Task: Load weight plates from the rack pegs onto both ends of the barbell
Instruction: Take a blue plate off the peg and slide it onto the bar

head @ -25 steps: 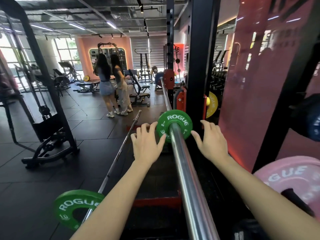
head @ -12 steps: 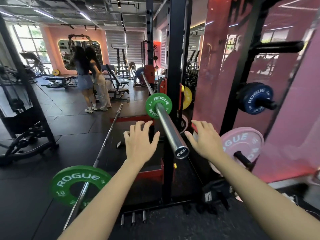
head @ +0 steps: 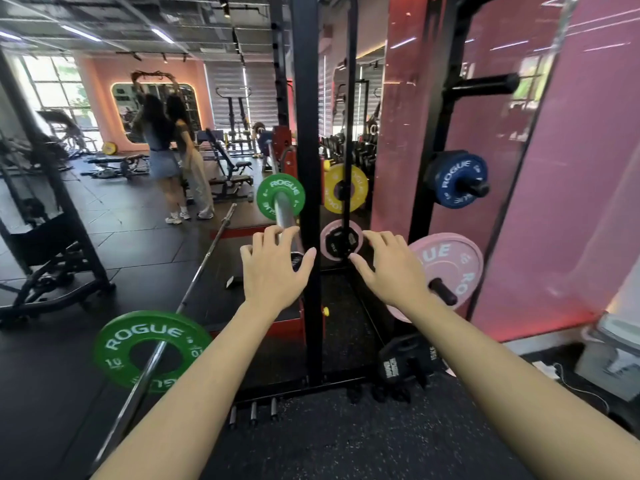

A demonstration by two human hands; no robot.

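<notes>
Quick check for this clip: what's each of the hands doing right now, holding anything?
Left hand: open, fingers spread, holding nothing.
Right hand: open, fingers spread, holding nothing.

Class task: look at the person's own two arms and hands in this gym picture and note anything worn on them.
Both forearms are bare, with no sleeves in view. The left hand and right hand wear no gloves, rings, watch or wrist straps that show.
</notes>
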